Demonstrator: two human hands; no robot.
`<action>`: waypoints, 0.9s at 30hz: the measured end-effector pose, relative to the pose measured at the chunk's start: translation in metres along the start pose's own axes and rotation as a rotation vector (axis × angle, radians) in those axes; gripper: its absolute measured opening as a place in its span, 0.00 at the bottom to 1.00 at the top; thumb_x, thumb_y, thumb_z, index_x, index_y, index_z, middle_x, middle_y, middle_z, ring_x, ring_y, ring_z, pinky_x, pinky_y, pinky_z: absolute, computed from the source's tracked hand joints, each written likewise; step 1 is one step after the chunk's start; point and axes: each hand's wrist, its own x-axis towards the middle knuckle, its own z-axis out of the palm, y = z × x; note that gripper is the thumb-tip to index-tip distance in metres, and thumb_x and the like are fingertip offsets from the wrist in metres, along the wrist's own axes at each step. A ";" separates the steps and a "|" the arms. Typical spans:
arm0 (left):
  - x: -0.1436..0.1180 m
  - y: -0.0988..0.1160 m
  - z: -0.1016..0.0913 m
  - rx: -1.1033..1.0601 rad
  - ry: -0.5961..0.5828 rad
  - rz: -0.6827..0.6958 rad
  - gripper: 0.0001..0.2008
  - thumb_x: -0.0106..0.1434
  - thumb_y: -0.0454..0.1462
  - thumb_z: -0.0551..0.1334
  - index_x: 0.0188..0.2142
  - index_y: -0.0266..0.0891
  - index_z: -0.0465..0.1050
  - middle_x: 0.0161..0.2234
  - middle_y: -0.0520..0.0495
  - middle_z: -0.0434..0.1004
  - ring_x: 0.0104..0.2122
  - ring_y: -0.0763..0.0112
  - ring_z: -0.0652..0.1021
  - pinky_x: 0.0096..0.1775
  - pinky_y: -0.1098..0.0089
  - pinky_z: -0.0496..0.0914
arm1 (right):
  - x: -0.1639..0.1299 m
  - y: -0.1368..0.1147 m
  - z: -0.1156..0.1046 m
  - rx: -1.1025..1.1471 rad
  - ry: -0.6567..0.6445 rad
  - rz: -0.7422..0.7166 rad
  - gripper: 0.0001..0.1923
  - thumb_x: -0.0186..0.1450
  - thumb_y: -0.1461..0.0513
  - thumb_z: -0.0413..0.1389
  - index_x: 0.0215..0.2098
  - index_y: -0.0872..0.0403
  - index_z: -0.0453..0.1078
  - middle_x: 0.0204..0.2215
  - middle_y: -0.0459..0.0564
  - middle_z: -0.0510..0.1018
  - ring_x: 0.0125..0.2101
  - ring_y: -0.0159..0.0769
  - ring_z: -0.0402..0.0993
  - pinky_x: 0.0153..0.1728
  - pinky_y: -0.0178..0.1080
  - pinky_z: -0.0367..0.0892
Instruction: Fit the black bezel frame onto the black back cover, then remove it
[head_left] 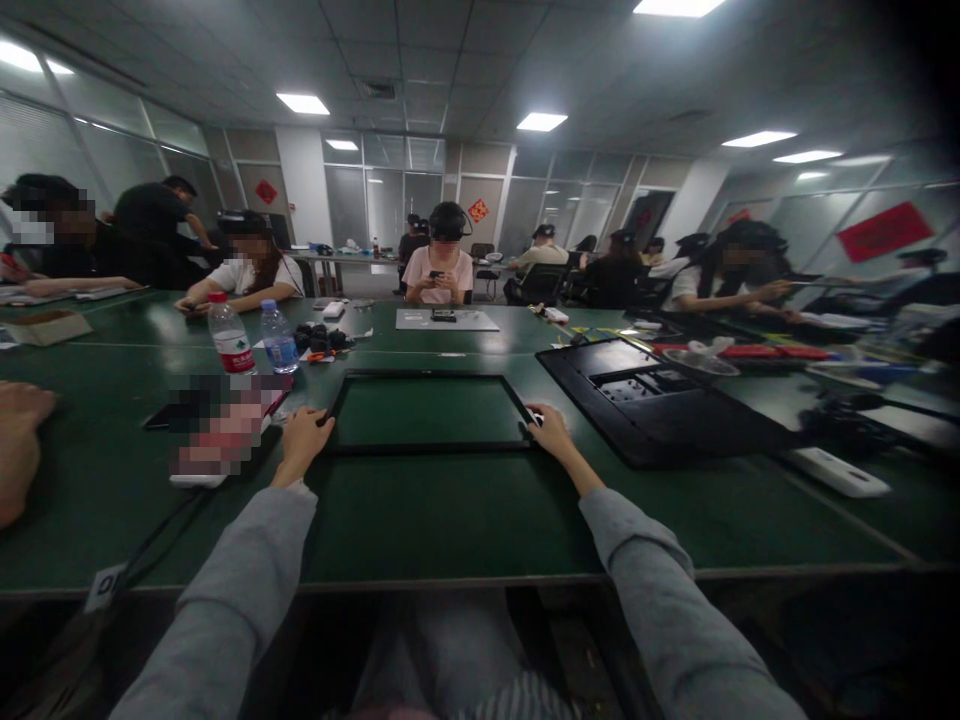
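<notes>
Hands were both set on a thin black rectangular frame (429, 377) that lay flat on the green table (450, 520), straight ahead of the person and a little back from the near edge. Left hand (304, 440) gripped the frame's near-left corner: fingers curled over the bar, thumb lying along the near bar. Right hand (551, 428) gripped the near-right corner in the same way, fingers closed over the bar and knuckles up. Frame spanned the gap between the two hands; its open middle showed bare table surface. Whether the near bar was lifted or still resting on the table could not be told. Both forearms were in grey sleeves.

Just left of the left hand lay a flat item with blurred surface (225, 425), close but apart from the fingers. Behind it stood two plastic water bottles, one with a red label (231, 338) and one with a blue label (279, 340). Right of the frame, just beside the right hand, lay a large black back panel (660, 400), and further right a white oblong part (836, 472). Another person's hand (19, 440) rested at the far left edge of the table. Other people sat across the table and at the side tables, one opposite behind a grey mat (446, 320).
</notes>
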 end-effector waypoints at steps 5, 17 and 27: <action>-0.001 0.003 0.000 0.093 0.011 -0.011 0.22 0.71 0.46 0.56 0.52 0.41 0.84 0.57 0.35 0.77 0.57 0.47 0.73 0.59 0.54 0.66 | -0.001 -0.008 -0.004 0.015 0.013 0.019 0.25 0.53 0.70 0.56 0.47 0.52 0.78 0.45 0.52 0.83 0.50 0.45 0.78 0.60 0.53 0.70; -0.006 0.011 -0.007 0.057 0.007 -0.058 0.20 0.72 0.46 0.59 0.54 0.42 0.83 0.62 0.35 0.75 0.62 0.36 0.68 0.59 0.37 0.63 | -0.003 -0.010 -0.006 0.003 0.008 -0.007 0.27 0.54 0.70 0.54 0.50 0.52 0.79 0.49 0.53 0.83 0.54 0.45 0.77 0.62 0.51 0.69; -0.005 0.008 -0.003 0.034 0.008 -0.073 0.19 0.69 0.46 0.60 0.51 0.43 0.84 0.62 0.34 0.76 0.62 0.33 0.68 0.58 0.34 0.63 | -0.001 -0.009 -0.004 0.038 0.011 0.015 0.26 0.53 0.70 0.55 0.48 0.51 0.79 0.47 0.52 0.85 0.51 0.45 0.80 0.59 0.54 0.71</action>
